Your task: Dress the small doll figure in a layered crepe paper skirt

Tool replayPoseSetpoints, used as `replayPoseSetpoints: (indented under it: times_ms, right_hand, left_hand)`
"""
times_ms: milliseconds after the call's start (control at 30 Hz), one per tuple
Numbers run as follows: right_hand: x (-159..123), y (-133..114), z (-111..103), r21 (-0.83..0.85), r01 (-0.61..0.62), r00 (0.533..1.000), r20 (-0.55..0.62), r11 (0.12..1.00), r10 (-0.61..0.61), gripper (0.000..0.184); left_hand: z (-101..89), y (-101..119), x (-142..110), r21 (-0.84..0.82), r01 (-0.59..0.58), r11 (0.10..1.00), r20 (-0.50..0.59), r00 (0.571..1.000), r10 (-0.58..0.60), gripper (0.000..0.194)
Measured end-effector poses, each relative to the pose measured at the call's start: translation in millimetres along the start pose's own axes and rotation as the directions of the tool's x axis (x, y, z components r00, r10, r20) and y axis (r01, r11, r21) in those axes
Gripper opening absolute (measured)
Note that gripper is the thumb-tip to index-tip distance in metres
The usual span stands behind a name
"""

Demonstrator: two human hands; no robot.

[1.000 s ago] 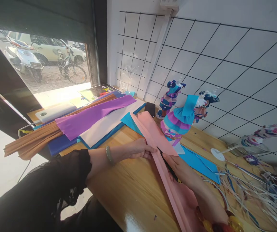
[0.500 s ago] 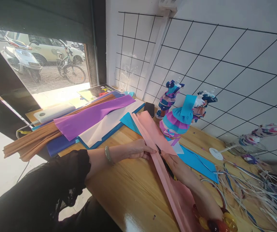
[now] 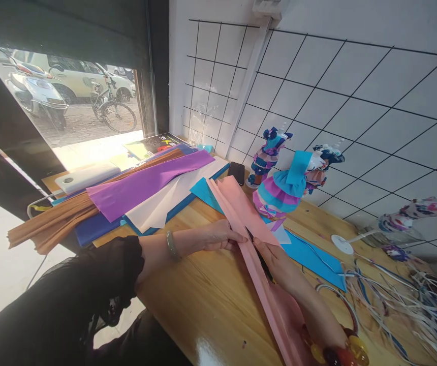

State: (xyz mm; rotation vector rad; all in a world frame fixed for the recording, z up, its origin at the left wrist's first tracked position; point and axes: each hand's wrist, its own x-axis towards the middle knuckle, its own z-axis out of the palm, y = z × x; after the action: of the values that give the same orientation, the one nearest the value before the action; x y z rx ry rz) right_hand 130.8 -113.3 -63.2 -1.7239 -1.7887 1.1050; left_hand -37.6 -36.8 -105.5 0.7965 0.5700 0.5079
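Observation:
A long pink crepe-paper-like sheet lies slantwise across the table, folded along its near edge. My left hand pinches that folded edge between thumb and fingers. Just to the right, my right hand is closed around black scissors, whose handle is mostly hidden under the hand. The blades meet the pink sheet close to my left fingertips, with a slit opening behind them. Under the pink sheet's far end, a blue sheet shows its corner.
Purple, cream and brown sheets are piled at the left beside a white device. Dressed decorative figures stand along the grid wall. A black phone lies behind the pink sheet. Loose ribbons spread over the right side.
The view shifts very slightly. My right hand and the scissors hold nearly the same place on the pink sheet, and my left hand keeps its pinch.

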Motion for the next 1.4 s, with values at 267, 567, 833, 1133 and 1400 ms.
replayPoseSetpoints:
  times_ms: [267, 567, 833, 1133, 1400]
  right_hand:
    - [2.1, 3.3, 2.9, -0.004, 0.039, 0.999, -0.03, 0.999, -0.039, 0.052]
    - [2.1, 1.7, 4.0, -0.076, -0.011, 0.997, -0.076, 0.997, 0.005, 0.05]
    - [-0.9, -5.8, 5.2, -0.09, -0.076, 0.997, -0.042, 0.993, 0.072, 0.052]
    - [2.8, 2.7, 7.3, -0.037, 0.003, 0.998, -0.067, 0.999, -0.005, 0.051]
    - [11.4, -3.5, 5.0, 0.011, -0.018, 0.999, -0.036, 1.0, 0.019, 0.054]
  left_hand:
    - [-0.3, 0.7, -1.1, 0.044, -0.026, 0.999, 0.033, 0.999, 0.024, 0.04]
    - [-6.9, 2.8, 1.0, 0.068, 0.021, 0.997, 0.092, 0.995, -0.027, 0.037]
    - [-8.6, 12.0, 1.0, 0.026, 0.042, 0.999, 0.001, 0.999, -0.042, 0.023]
    - [-11.5, 7.7, 5.6, 0.034, 0.011, 0.999, 0.011, 1.0, -0.011, 0.017]
    - [-12.3, 3.1, 8.9, 0.022, 0.016, 1.0, -0.028, 0.999, -0.015, 0.025]
